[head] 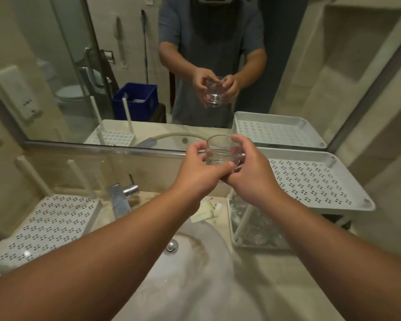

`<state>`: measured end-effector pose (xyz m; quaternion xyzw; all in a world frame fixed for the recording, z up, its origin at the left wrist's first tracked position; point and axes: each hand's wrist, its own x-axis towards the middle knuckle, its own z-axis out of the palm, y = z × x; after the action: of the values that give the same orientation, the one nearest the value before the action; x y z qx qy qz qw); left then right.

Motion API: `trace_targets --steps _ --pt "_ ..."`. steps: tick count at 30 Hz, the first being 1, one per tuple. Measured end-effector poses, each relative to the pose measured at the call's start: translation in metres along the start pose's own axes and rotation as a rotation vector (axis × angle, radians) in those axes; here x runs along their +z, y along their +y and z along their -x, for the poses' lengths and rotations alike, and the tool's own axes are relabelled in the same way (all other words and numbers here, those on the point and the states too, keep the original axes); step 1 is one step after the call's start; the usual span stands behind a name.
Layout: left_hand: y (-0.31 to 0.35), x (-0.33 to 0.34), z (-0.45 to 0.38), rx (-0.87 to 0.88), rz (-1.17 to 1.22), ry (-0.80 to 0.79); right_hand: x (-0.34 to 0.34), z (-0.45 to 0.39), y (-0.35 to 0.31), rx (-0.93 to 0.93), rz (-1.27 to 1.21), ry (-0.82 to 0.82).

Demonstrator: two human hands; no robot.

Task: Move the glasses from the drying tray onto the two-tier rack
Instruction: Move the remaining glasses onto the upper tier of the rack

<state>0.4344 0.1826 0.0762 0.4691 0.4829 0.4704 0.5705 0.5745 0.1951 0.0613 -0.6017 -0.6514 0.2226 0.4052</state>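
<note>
A clear drinking glass (pixel 220 150) is held upright in the air above the sink, in front of the mirror. My left hand (pixel 200 169) grips its left side and my right hand (pixel 250 172) grips its right side, with the thumbs meeting under it. On the right stands the white two-tier rack; its perforated top shelf (pixel 315 181) carries nothing. Several clear glasses (pixel 252 224) sit on its lower tier, partly hidden by my right forearm. A white perforated tray (pixel 53 224) with upright posts lies on the left of the counter with no glasses on it.
A round white sink basin (pixel 195 274) with a metal drain lies below my arms. A chrome faucet (pixel 123 195) stands behind it on the left. Small paper sachets (pixel 207 210) lie on the counter. The wall mirror (pixel 125 66) reflects a person and a blue crate.
</note>
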Motion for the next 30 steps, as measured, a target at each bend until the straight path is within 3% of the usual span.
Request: trace_targets --steps 11,30 --pt "-0.008 0.075 -0.042 0.021 -0.246 -0.039 -0.057 -0.03 0.069 0.06 0.004 0.084" --pt "-0.031 0.116 -0.071 0.1 -0.623 0.031 -0.058 -0.073 0.12 0.197 0.001 0.052"
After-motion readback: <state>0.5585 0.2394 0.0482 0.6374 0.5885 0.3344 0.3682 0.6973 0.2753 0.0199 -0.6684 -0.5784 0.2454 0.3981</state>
